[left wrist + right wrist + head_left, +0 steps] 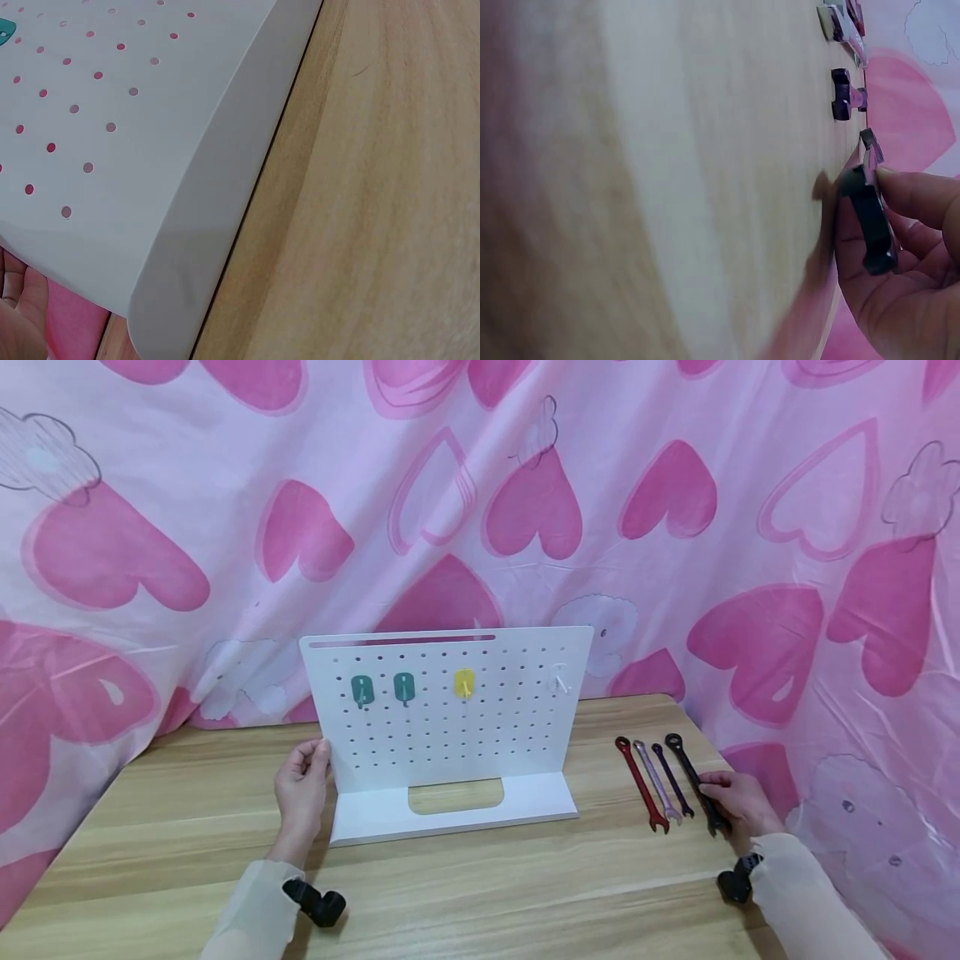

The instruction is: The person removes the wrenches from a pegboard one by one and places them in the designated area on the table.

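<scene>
A white pegboard [450, 735] stands upright on its flat base in the middle of the wooden table. My left hand [302, 789] holds its left edge near mid-height, fingers bent and thumb at the rim. The left wrist view catches only part of that left hand [22, 311] beside the perforated panel [112, 172]. On the right, my right hand [738, 802] pinches a large black combination wrench [686, 760] near its open end. Close up, the wrench's open jaw end [871, 225] appears between thumb and fingers, slightly off the tabletop.
Left of the black wrench lie a dark purple wrench [672, 781], a silver-lilac wrench [657, 783] and a red wrench [641, 785], side by side. Two green hooks [404, 687], a yellow hook [464, 683] and a white hook [559, 679] sit on the pegboard. A pink heart-patterned cloth [532, 510] hangs behind.
</scene>
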`<state>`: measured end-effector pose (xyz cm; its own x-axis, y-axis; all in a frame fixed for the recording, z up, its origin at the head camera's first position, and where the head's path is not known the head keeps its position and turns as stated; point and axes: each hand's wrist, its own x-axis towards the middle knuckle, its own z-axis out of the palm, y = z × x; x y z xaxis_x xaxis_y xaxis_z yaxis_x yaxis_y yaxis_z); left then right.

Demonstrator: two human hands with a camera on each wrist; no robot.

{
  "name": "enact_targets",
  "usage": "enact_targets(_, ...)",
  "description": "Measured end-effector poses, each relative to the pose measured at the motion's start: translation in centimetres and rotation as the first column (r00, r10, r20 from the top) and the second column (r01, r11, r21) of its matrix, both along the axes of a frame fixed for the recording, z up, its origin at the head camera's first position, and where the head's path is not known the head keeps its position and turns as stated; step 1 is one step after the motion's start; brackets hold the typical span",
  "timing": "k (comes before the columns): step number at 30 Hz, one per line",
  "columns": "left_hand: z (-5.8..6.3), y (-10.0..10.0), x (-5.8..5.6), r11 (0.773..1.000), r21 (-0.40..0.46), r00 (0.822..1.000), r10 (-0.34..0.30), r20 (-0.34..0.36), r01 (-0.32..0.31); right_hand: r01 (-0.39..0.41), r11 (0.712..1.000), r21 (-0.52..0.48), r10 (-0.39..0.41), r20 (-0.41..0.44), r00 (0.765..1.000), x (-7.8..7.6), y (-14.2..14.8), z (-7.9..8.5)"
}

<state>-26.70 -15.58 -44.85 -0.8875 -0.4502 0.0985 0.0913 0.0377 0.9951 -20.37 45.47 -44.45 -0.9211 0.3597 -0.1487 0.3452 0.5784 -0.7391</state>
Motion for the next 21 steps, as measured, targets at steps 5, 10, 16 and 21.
enact_targets(5, -0.3, -0.1, -0.2, 1.000, 0.009, 1.000, 0.004, -0.003, -0.004, 0.013, 0.999, 0.040, -0.014, 0.018, 1.000, -0.2, -0.1, 0.0)
enact_targets(10, -3.2, -1.0, -2.1, 1.000, 0.014, 0.999, 0.018, -0.040, -0.017, 0.039, 0.996, 0.084, -0.042, 0.030, 0.999, -0.3, -0.1, -0.1)
enact_targets(16, -4.9, -1.4, -3.3, 0.999, 0.012, 0.998, 0.040, -0.039, -0.040, 0.077, 0.991, 0.111, -0.080, 0.024, 0.996, -0.4, -0.3, -0.1)
enact_targets(21, -4.7, -1.3, -3.1, 0.999, 0.012, 0.999, 0.035, -0.042, -0.034, 0.089, 0.990, 0.109, -0.092, 0.020, 0.996, -0.3, -0.6, 0.1)
